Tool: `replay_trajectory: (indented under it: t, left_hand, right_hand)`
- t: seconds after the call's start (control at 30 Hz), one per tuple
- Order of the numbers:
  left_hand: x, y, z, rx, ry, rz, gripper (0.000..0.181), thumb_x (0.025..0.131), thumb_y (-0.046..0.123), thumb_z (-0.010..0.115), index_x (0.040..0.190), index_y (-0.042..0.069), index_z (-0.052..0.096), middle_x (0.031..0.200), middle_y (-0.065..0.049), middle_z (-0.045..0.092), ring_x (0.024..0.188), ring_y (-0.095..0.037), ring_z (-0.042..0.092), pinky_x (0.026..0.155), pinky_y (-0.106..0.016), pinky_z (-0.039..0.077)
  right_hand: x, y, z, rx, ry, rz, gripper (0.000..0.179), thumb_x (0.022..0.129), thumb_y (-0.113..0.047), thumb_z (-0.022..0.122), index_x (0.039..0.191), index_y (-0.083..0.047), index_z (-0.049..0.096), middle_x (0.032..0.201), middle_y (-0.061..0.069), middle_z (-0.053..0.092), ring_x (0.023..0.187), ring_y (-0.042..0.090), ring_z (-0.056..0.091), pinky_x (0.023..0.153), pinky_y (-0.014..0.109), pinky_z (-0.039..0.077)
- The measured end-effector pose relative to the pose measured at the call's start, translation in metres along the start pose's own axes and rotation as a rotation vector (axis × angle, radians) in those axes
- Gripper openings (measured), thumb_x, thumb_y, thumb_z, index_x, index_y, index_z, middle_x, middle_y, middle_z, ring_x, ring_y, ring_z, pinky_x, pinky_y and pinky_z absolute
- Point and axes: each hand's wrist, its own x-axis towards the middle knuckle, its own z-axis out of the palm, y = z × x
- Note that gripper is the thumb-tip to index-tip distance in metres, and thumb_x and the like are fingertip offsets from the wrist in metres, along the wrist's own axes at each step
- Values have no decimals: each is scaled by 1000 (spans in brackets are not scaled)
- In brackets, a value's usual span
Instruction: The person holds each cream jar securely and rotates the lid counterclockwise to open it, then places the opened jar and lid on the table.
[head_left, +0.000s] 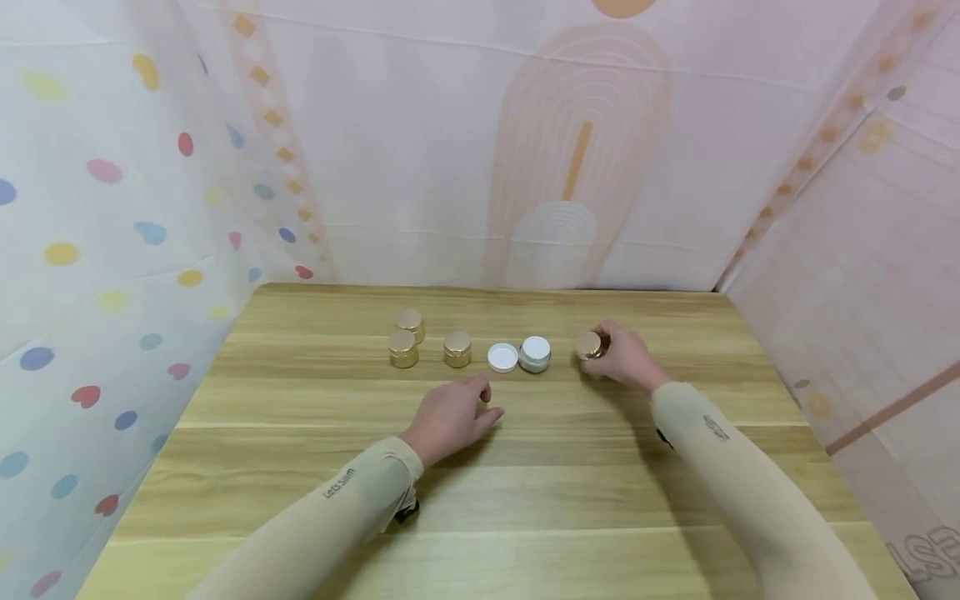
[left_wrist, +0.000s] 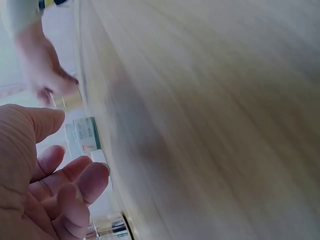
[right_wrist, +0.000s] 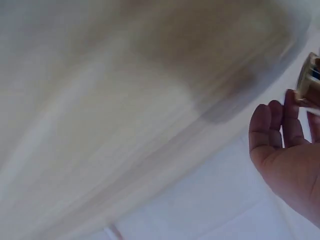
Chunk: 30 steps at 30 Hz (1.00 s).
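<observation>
My right hand (head_left: 624,358) grips a small gold jar (head_left: 588,344) at the right of the row, fingers around its side; part of this jar also shows at the edge of the right wrist view. My left hand (head_left: 452,415) hovers over the table in front of the row, its fingers loosely bent with nothing between them. Beyond its fingertips lies a round white lid (head_left: 502,357), inner side up. Right beside the lid stands a pale glass jar (head_left: 535,355) with a white top; the left wrist view shows print on its side.
Another gold jar (head_left: 457,349) stands left of the white lid. Farther left are two more, a front gold jar (head_left: 402,349) and a rear gold jar (head_left: 411,325), close together. The wooden table (head_left: 525,500) ends at a patterned cloth backdrop (head_left: 405,167).
</observation>
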Motion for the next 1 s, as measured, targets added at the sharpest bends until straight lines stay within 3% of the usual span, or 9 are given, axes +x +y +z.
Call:
replay_trajectory:
  t: [0.13, 0.3, 0.37, 0.43, 0.53, 0.7, 0.77, 0.93, 1.0]
  left_hand:
    - [-2, -1, -3, -40, -2, 11, 30, 98, 42, 76, 111, 15, 69, 98, -1, 78, 75, -16, 67, 70, -39, 57]
    - [0, 3, -6, -156, -39, 73, 52, 99, 46, 75, 141, 17, 67, 138, -5, 74, 119, -27, 74, 99, -49, 60]
    - [2, 4, -5, -189, -51, 113, 54, 99, 46, 75, 145, 21, 64, 135, -3, 75, 114, -25, 75, 95, -48, 61]
    - [4, 3, -5, -196, -40, 144, 51, 99, 45, 75, 144, 25, 65, 123, 0, 78, 95, -19, 74, 81, -42, 61]
    - [5, -2, -4, -169, -7, 169, 51, 101, 42, 74, 148, 24, 61, 114, 1, 76, 76, -14, 63, 69, -36, 54]
    - [7, -13, -3, -131, 7, 209, 60, 105, 39, 68, 158, 17, 51, 147, -7, 67, 113, -26, 73, 95, -49, 61]
    - [7, -16, -1, -104, -11, 235, 56, 108, 40, 64, 156, 16, 50, 149, -10, 65, 126, -30, 70, 101, -53, 59]
    - [8, -19, 1, -13, -56, 268, 52, 113, 41, 52, 152, 10, 44, 144, -14, 63, 122, -31, 71, 97, -51, 61]
    - [8, -18, 2, -22, -64, 246, 49, 114, 40, 49, 150, 7, 44, 141, -14, 64, 120, -32, 72, 96, -51, 61]
  right_hand:
    - [-29, -9, 5, -21, -57, -98, 29, 83, -24, 91, 103, -12, 73, 94, 1, 72, 88, 15, 64, 79, 30, 53]
    - [-50, -44, 29, -53, -126, -264, 27, 83, -26, 92, 101, -16, 76, 85, -7, 68, 80, 11, 61, 72, 26, 51]
    - [-52, -56, 40, -51, -142, -313, 28, 84, -26, 91, 107, -17, 77, 84, -7, 67, 79, 12, 60, 69, 24, 49]
    - [-51, -65, 49, -46, -146, -329, 27, 85, -26, 90, 106, -18, 76, 84, -6, 67, 78, 14, 59, 67, 22, 46]
    - [-48, -75, 58, -43, -151, -347, 29, 87, -26, 90, 111, -19, 76, 85, -5, 68, 79, 15, 59, 68, 22, 45]
    - [-42, -84, 67, -86, -137, -419, 47, 88, -29, 89, 132, -19, 75, 100, -6, 76, 85, 13, 61, 76, 24, 50]
    - [-41, -87, 70, -110, -128, -448, 51, 88, -30, 89, 136, -19, 74, 105, -5, 78, 87, 14, 62, 79, 26, 51]
    - [-44, -91, 76, -198, -73, -479, 49, 88, -31, 88, 132, -15, 76, 110, 2, 81, 99, 20, 68, 85, 34, 56]
    - [-45, -93, 77, -226, -41, -486, 49, 88, -31, 88, 132, -15, 76, 116, 4, 81, 109, 24, 70, 92, 38, 58]
